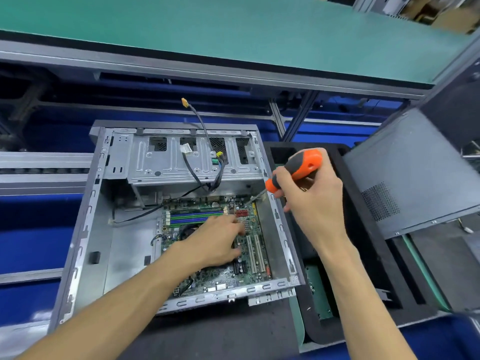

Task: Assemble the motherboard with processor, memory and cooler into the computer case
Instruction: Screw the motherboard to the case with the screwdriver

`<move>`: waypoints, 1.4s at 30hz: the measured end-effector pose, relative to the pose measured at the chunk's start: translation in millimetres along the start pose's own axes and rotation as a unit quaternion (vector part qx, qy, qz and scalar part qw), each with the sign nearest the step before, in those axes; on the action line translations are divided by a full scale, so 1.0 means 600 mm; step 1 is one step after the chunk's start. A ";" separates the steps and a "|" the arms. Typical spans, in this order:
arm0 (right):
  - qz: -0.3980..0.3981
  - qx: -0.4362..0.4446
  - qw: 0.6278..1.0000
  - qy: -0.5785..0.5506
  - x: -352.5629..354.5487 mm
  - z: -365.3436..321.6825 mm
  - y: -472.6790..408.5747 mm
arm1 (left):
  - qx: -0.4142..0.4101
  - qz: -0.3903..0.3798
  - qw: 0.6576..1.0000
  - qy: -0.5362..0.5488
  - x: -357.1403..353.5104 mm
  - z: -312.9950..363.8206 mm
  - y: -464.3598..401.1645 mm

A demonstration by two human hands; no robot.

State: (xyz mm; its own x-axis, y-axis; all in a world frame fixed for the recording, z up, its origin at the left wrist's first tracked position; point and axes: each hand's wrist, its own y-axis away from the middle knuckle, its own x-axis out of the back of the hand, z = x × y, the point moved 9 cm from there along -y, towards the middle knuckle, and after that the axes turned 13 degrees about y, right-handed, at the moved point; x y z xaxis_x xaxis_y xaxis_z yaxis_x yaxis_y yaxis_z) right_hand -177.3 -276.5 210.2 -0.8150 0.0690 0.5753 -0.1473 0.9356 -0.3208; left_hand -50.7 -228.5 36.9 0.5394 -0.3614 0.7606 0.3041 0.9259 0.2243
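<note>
Screwdriver [293, 172] gripped by right hand [314, 201] slants down-left onto motherboard [249, 258]; left hand [218, 242] rests flat.

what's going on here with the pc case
A person is screwing the motherboard into the open case. The right hand grips an orange screwdriver, its tip down at the board's far right corner. The left hand rests flat on the board, steadying it. Loose cables hang over the drive bay.

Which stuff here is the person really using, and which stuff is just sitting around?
Using: computer case, motherboard, screwdriver gripped by the right hand, left hand resting on the board.
Sitting around: grey side panel, black foam tray, loose cable with yellow plug.
</note>
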 end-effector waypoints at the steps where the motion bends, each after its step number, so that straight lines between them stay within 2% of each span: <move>1: -0.020 0.007 0.999 0.030 -0.009 -0.001 0.000 | 0.000 -0.014 1.000 -0.016 -0.006 -0.003 0.000; 6: -0.096 0.012 0.989 0.116 -0.057 0.012 0.004 | -0.012 -0.035 0.997 -0.065 -0.019 -0.009 0.002; 10: -0.092 0.048 0.966 0.236 -0.076 0.023 0.003 | -0.010 -0.040 0.996 -0.081 -0.023 -0.007 0.003; 13: -0.103 0.055 0.953 0.280 -0.088 0.032 -0.001 | -0.006 -0.044 0.996 -0.081 -0.021 -0.008 0.002; 42: -0.109 0.049 0.938 0.326 -0.114 0.087 -0.005 | -0.008 -0.035 0.997 -0.066 -0.021 -0.011 -0.001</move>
State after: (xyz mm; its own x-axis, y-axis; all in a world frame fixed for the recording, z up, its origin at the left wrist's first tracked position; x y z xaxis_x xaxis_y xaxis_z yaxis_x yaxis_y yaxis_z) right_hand -150.1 -302.1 132.5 -0.2479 0.1069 0.9629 -0.3473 0.9180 -0.1914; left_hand -52.3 -225.1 23.3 0.4083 -0.4056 0.8178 0.3506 0.8968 0.2697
